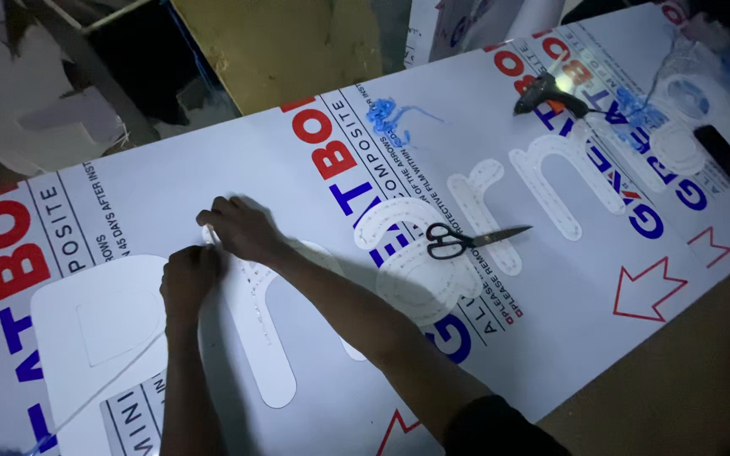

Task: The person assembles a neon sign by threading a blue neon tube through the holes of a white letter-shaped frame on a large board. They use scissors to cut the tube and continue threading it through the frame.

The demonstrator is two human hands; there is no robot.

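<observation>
The white cut-out letter point(257, 338) lies flat on the big printed panel point(551, 279), left of the middle, and both my hands are on its upper end. My right hand point(242, 230) reaches across from the lower right, fingers curled down and pinched together on the letter's top edge. My left hand point(187, 280) comes up from below, just beside the right one, closed in a loose fist with its grip on the same end; a thin pale wire point(103, 388) runs from under it down toward the lower left corner. Whether that hand is clamped on the wire or only on the letter I cannot tell.

Left of the letter sits a larger white rounded piece point(95, 321), touching the panel. Right of my forearm lie more white letters point(475, 211) dotted with small holes, and black-handled scissors point(466, 240) rest across them, blades pointing right. Farther up the panel are a tangle of blue thread point(389, 114), a black glue gun point(547, 93) with a lit spot by it, and a dark flat phone point(721, 150) near the right end. The panel rests on a brown counter point(694, 380) that shows at the lower right.
</observation>
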